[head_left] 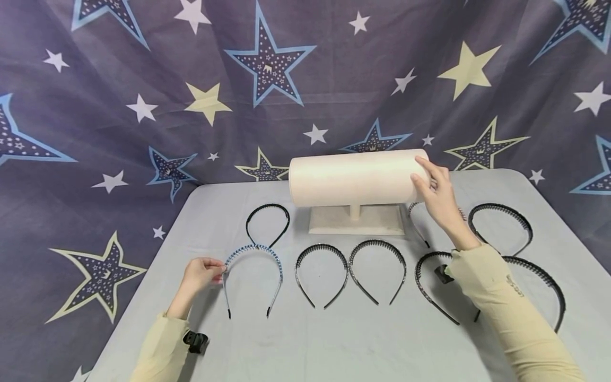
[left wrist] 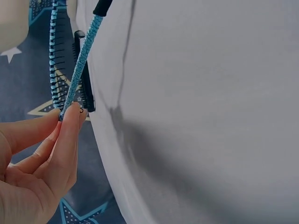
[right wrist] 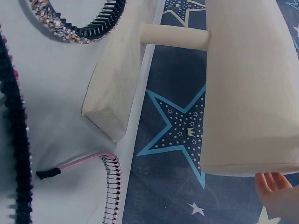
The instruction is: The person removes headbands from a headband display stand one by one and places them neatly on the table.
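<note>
My left hand [head_left: 200,273] pinches a blue-wrapped toothed headband [head_left: 253,247] at its left side, between thumb and fingertips. In the left wrist view that headband [left wrist: 84,56] rises from the fingertips, its dark-capped leg end above the tablecloth. A cream headband display stand [head_left: 353,178], a padded roll on a post and flat base, stands at the back of the table. At the roll's right end, my right hand [head_left: 441,199] holds it with thumb and fingers spread around the edge. Only some fingertips show against the roll's end [right wrist: 250,93] in the right wrist view.
Behind the blue headband lies a plain black one [head_left: 267,206]. Two dark toothed headbands [head_left: 322,247] lie before the stand. Several more dark ones [head_left: 501,207] lie at the right, partly under my right arm, near a pink headband [head_left: 417,229]. A star-patterned curtain [head_left: 334,106] hangs behind.
</note>
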Demonstrator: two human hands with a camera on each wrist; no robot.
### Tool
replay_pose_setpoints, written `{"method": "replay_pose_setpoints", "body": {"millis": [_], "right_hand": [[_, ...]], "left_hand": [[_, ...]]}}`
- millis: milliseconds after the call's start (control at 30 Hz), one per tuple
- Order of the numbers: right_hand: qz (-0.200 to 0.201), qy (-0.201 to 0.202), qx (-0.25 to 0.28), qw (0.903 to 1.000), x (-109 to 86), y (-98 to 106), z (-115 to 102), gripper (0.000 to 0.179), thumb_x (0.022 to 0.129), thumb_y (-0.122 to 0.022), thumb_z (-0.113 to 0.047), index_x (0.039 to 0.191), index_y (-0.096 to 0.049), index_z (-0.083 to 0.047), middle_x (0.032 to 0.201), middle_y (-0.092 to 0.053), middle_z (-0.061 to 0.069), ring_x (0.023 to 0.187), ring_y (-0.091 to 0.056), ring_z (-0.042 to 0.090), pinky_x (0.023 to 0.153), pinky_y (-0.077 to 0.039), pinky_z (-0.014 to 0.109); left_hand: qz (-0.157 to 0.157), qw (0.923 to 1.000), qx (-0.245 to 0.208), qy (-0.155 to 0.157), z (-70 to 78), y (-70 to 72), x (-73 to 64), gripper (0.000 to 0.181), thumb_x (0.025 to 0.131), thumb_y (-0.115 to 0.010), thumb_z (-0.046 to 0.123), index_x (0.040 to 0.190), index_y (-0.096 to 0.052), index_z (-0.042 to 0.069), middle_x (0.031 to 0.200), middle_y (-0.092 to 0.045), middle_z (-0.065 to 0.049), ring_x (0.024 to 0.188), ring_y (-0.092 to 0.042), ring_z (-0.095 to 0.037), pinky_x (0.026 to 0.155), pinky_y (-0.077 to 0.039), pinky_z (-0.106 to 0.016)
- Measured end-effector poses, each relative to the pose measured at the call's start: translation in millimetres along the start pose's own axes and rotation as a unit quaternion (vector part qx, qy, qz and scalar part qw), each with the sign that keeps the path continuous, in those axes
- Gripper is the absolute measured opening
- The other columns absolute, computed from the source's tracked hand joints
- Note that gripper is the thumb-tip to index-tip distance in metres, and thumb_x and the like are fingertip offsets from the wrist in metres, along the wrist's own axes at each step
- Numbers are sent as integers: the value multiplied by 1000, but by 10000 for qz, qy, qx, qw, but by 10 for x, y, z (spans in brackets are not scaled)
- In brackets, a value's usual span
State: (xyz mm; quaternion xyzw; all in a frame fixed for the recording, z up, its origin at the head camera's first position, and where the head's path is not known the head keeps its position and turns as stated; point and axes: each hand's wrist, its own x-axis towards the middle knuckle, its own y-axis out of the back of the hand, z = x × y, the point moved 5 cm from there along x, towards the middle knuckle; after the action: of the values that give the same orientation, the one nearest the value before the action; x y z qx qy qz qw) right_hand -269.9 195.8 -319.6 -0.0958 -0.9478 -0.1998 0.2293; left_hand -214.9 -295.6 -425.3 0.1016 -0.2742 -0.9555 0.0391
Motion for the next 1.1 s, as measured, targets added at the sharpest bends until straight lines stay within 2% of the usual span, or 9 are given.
{"method": "replay_pose_setpoints", "body": {"millis": [133, 333, 500, 600, 800, 1100], "right_hand": [[0, 19, 55, 10000, -5, 3, -22, 40, 90, -48, -7, 129, -41, 2, 112, -33, 20, 107, -44, 39, 95, -42, 34], [22, 22, 48, 10000, -7, 4, -17, 41, 90, -48, -7, 129, -41, 2, 112, -33, 22, 107, -44, 38, 96, -41, 36], [73, 37, 23, 10000, 7, -1, 30, 40, 89, -49, -6, 128, -42, 1, 110, -34, 19, 104, -45, 34, 90, -43, 20], [85, 59, 90, 9999, 35, -3, 132, 41, 89, -50, -8, 129, -43, 0, 110, -35, 16, 103, -45, 32, 87, -43, 16], [106, 68, 58, 9999, 93, -6, 366, 42, 89, -51, -18, 131, -44, -10, 112, -35, 15, 105, -46, 30, 90, -44, 21], [66, 7, 71, 10000, 97, -8, 375, 43, 90, -51, -23, 131, -44, -13, 114, -34, 15, 107, -46, 34, 93, -44, 28]], "left_hand": [[-26, 10000, 47, -9, 1, -15, -2, 20, 80, -55, -6, 92, -55, -22, 70, -64, -20, 49, -57, -12, 54, -55, -29], [-10, 9999, 170, -31, -5, -32, 16, 19, 79, -56, -6, 90, -56, -21, 68, -64, -19, 48, -57, -12, 53, -55, -30], [0, 9997, 260, -44, -36, -38, 43, 17, 78, -56, -6, 89, -57, -20, 67, -64, -19, 48, -58, -15, 52, -55, -29], [-9, 9995, 316, -62, -45, -43, 52, 17, 78, -56, -6, 88, -58, -20, 66, -64, -19, 48, -58, -15, 51, -55, -28], [-43, 9993, 364, -44, -59, -61, 65, 16, 79, -56, -6, 87, -58, -19, 66, -63, -17, 49, -58, -15, 52, -55, -28], [-121, 9991, 399, 70, -81, -78, 63, 17, 79, -56, -6, 89, -57, -20, 68, -63, -17, 51, -59, -15, 54, -55, -29]]}}
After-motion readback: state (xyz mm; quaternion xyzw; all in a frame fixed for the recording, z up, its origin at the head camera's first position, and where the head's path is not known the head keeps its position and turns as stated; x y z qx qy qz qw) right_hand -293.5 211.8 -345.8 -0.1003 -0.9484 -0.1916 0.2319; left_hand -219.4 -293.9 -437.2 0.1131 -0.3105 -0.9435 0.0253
